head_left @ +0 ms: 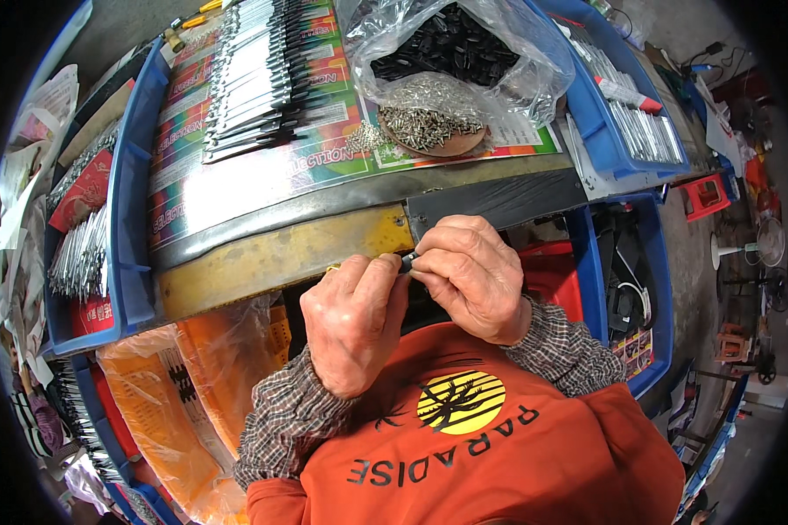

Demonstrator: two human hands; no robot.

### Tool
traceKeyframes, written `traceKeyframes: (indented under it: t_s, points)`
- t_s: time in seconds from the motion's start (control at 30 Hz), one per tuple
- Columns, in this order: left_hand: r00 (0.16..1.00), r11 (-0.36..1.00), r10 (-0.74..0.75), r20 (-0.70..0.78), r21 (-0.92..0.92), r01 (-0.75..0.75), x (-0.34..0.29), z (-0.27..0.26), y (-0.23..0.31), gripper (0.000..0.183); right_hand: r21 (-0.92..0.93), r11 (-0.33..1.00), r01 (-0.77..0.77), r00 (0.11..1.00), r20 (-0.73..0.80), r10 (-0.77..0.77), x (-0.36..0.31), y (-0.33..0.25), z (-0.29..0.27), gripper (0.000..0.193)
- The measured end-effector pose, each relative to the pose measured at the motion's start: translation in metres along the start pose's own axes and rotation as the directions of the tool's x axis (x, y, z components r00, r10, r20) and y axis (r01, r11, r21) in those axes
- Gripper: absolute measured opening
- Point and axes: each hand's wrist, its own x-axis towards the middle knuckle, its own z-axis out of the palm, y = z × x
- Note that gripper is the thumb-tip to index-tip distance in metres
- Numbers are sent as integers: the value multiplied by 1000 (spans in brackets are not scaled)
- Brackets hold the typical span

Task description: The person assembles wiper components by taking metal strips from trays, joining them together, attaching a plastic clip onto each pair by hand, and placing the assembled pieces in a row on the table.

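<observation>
My left hand (352, 322) and my right hand (473, 278) meet just in front of the table edge, fingertips almost touching. Between them is a small dark piece with a pale end (408, 261), pinched from both sides; most of it is hidden by the fingers. Beyond the hands, small metal pins (425, 125) are heaped on a round brown dish. Behind that heap, a clear plastic bag (534, 70) lies open around many black parts (446, 48). Long silvery strips with dark ends (252, 74) lie in a dense row at the far left.
Blue bins (134, 219) with metal strips stand at the left, and another blue bin (622, 131) at the far right. Under the table edge (289, 262) sit an orange crate in plastic (162, 411), a red container (552, 276) and a blue drawer (661, 289).
</observation>
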Motion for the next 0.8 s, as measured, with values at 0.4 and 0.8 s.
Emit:
traceKeyframes:
  t_s: [0.4,0.8]
  points:
    - [996,993,49,-75,114,-40,-1,7,0,23,320,824,-468,884,175,434,0,-8,-3,15]
    - [997,995,34,-68,97,-28,-2,6,0,23,290,907,-304,953,101,287,-6,2,2,16]
